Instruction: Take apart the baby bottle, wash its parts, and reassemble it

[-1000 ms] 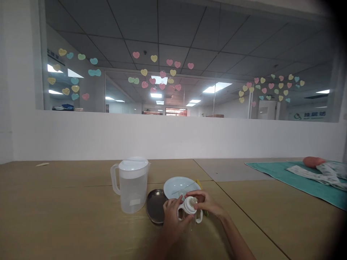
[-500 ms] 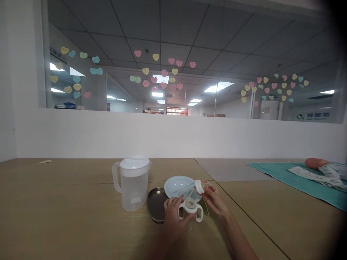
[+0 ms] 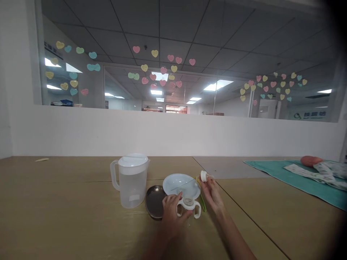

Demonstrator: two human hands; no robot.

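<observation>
My left hand (image 3: 171,210) is wrapped round a clear baby bottle (image 3: 188,203) with white side handles, which stands upright on the table with its mouth uncovered. My right hand (image 3: 213,195) is raised to the right of the bottle, its fingers closed on a bottle top (image 3: 203,176). The top has a white collar and a clear nipple pointing right, and lies on its side in the fingertips. A thin straw-like piece seems to stretch left from it over a pale blue bowl (image 3: 167,180). Behind the bottle, this bowl holds something clear that I cannot make out.
Left of the bowl lies a dark metal tray (image 3: 155,198), with a lidded plastic pitcher (image 3: 132,187) beyond it. A green-handled utensil (image 3: 202,204) rests by the bowl's right side. At far right, a teal cloth (image 3: 273,169) carries patterned fabric (image 3: 306,174). A wall and window stand behind.
My right hand has lifted the bottle top up and to the right, away from the bottle's mouth. My left hand stays on the bottle. The view has shifted slightly.
</observation>
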